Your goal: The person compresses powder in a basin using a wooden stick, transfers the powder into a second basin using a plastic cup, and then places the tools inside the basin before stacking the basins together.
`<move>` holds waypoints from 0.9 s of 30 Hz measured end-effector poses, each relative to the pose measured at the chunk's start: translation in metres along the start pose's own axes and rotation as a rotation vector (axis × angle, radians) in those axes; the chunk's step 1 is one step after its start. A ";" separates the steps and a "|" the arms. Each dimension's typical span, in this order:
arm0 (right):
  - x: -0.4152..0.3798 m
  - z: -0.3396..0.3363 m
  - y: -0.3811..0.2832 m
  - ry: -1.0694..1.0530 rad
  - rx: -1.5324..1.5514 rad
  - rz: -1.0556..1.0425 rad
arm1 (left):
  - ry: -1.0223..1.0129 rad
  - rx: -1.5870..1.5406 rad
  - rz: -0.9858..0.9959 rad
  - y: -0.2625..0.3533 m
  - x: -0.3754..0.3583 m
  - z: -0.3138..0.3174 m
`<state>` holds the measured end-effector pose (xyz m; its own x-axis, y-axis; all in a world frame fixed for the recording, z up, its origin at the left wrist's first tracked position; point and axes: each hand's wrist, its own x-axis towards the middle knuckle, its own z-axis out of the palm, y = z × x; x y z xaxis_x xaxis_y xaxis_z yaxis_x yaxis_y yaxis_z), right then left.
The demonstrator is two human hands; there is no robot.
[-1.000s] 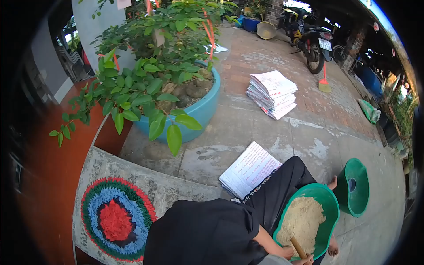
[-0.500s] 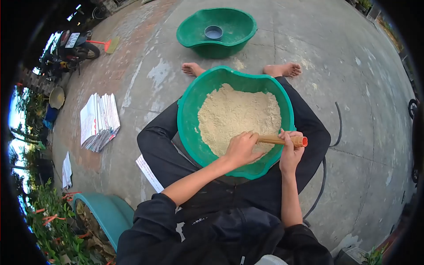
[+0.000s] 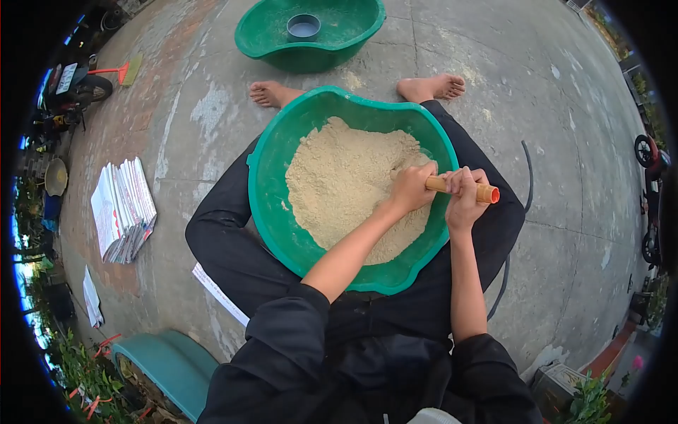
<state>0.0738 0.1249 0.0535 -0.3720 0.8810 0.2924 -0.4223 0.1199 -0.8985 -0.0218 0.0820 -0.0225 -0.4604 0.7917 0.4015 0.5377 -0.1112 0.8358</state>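
Observation:
A green plastic tub (image 3: 265, 205) sits between my legs, holding a heap of pale, flour-like powder (image 3: 346, 177). Over its right side is a brown tube (image 3: 441, 185) with an orange-red end, lying roughly level. My right hand (image 3: 463, 201) is wrapped around the tube close to that coloured end, above the rim. My left hand (image 3: 411, 189) is curled at the tube's other end, low over the powder; its fingertips are hidden from view.
Beyond my feet stands another green tub (image 3: 346, 53) with a small round grey container (image 3: 304, 27) in it. A stack of folded white sacks (image 3: 123, 208) lies at left. A dark hose (image 3: 530, 177) curves along the right. A teal planter (image 3: 169, 367) stands at lower left.
The view has shifted, so the tubs appear further left. My left hand has moved toward the right side of the tub, nearer my right hand. My right hand still grips the tube.

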 end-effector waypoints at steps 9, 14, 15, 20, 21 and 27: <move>-0.008 0.012 -0.067 0.014 0.062 0.286 | -0.269 0.015 -0.208 0.066 -0.028 -0.043; -0.014 0.019 -0.103 -0.103 -0.301 -0.304 | -0.096 -0.249 0.326 0.074 0.032 -0.004; -0.014 0.011 -0.091 -0.077 -0.246 -0.235 | -0.093 -0.255 0.329 0.061 0.025 0.004; -0.023 -0.025 -0.025 0.068 0.078 0.217 | -0.288 0.087 -0.132 0.024 -0.039 0.002; -0.023 -0.023 -0.023 0.064 0.118 0.317 | -0.295 0.086 -0.141 0.026 -0.050 -0.007; -0.027 -0.001 -0.052 0.029 0.215 0.540 | -0.369 0.071 -0.408 0.070 -0.067 -0.051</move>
<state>0.1068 0.0948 0.0923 -0.5598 0.8039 -0.2011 -0.3379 -0.4431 -0.8304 0.0104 -0.0097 0.0280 -0.3704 0.9214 -0.1177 0.4201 0.2792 0.8635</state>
